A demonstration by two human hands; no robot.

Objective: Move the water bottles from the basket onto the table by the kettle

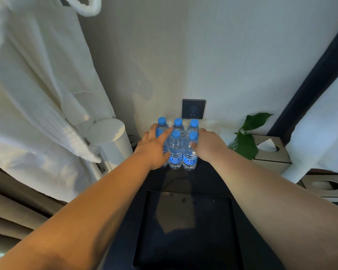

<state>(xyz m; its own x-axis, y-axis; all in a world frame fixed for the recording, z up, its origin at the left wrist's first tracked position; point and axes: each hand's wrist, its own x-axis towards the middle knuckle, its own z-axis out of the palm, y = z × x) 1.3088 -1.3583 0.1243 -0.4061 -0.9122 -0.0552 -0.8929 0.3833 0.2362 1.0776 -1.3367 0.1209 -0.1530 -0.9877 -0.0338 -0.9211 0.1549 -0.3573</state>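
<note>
Several clear water bottles with blue caps and blue labels stand close together on the dark table, against the wall. My left hand lies on the cluster's left side. Its thumb and fingers straddle the back-left bottle, and the palm covers a front-left bottle. My right hand wraps the front-right bottle; its thumb rests on the bottle's front and its fingers are hidden behind. A white kettle stands just left of the bottles. No basket is in view.
A dark wall socket sits above the bottles. A green plant and a tissue box stand to the right, and a second box nearer. A white robe hangs at left. A square recessed panel fills the near tabletop.
</note>
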